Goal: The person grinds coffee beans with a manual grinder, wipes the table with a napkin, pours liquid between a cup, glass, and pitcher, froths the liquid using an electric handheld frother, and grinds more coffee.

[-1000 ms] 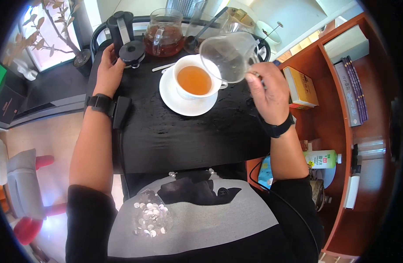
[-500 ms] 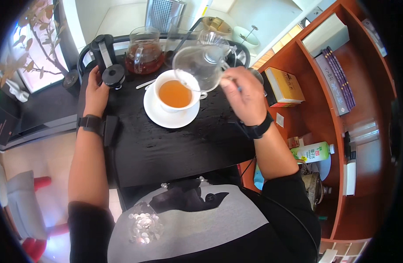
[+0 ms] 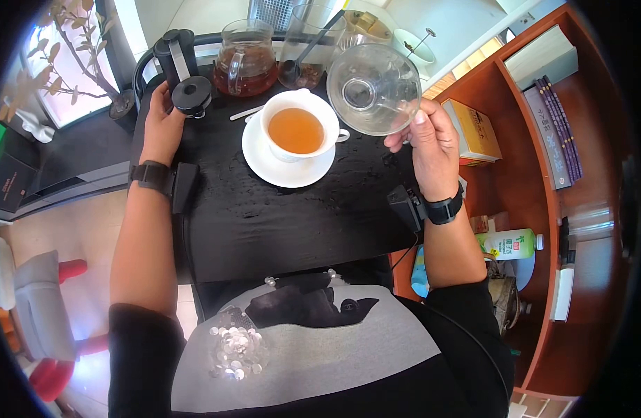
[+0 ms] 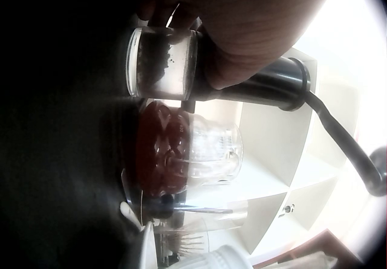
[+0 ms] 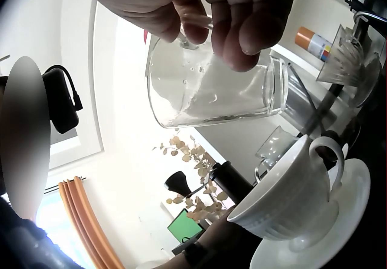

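My right hand (image 3: pixel 434 146) holds a clear glass pitcher (image 3: pixel 376 70) by its handle, to the right of and above the teacup. Only droplets show inside the pitcher (image 5: pixel 205 93) in the right wrist view. Amber tea fills much of the white teacup (image 3: pixel 268 143), which stands on a white saucer (image 3: pixel 292 175). At the table's back left, my left hand (image 3: pixel 165 125) grips a black hand-crank coffee grinder (image 3: pixel 193 95). Its glass jar (image 4: pixel 163 66) holds some dark stuff, and its crank (image 4: pixel 338 133) sticks out from the top.
A glass teapot (image 3: pixel 245 66) of reddish tea stands behind the cup, beside a tall glass (image 3: pixel 303 52) with a black spoon. A small white stick (image 3: pixel 245 113) lies by the saucer. To the right rises a wooden shelf (image 3: pixel 515 90) with books and a bottle.
My right hand has drawn the pitcher away from over the cup to the right, and the pitcher's open mouth now faces the head camera. My left hand keeps its grip on the grinder.
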`<state>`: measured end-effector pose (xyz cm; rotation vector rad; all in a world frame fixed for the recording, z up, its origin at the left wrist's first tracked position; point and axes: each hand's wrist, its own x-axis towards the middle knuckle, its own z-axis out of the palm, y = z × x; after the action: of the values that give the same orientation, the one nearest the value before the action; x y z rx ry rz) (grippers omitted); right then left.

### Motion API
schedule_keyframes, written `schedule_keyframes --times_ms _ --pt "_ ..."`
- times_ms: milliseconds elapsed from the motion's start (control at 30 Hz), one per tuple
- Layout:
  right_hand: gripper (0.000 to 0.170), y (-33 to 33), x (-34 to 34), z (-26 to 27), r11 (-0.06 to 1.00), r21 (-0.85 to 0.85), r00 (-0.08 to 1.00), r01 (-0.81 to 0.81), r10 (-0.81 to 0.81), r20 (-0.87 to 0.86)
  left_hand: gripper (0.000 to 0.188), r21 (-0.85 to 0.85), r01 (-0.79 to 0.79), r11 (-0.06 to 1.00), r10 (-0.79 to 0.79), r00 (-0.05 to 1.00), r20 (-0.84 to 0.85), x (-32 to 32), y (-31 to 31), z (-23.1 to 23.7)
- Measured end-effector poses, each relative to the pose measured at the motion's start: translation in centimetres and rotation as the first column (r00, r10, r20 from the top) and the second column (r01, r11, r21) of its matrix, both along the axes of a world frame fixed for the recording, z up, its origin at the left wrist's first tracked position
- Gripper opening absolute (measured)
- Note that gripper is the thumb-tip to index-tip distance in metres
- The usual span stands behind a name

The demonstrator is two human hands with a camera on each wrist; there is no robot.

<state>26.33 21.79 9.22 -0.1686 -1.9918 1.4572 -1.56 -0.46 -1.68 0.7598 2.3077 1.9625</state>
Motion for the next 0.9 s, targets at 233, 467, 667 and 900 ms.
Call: schedule_keyframes --times_ms 233,467,667,900 --pt "0.022 1.0 -0.2 -0.1 0.997 -0.061 0.999 0.037 -0.036 0.009 0.053 0.016 0.047 0.999 -0.047 0.999 -0.007 -0.9 0.0 -0.8" --pt "0.024 3.9 -0.6 -2.1 0.938 -0.320 0.988 0.137 -0.108 0.106 0.052 -0.030 0.023 0.999 -0.024 1.000 -0.009 -0.3 0.0 -0.1" --pt "0.024 4.5 -0.6 -4.9 0.871 -0.451 0.973 0.194 -0.113 0.200 0.051 -0.036 0.056 0.998 -0.056 0.998 -0.004 -0.3 0.0 0.1" --pt "0.023 3.9 -1.2 -6.8 0.798 -0.560 0.963 0.224 -0.092 0.253 0.044 -0.044 0.009 0.999 -0.007 0.999 0.033 -0.6 -0.1 -0.5"
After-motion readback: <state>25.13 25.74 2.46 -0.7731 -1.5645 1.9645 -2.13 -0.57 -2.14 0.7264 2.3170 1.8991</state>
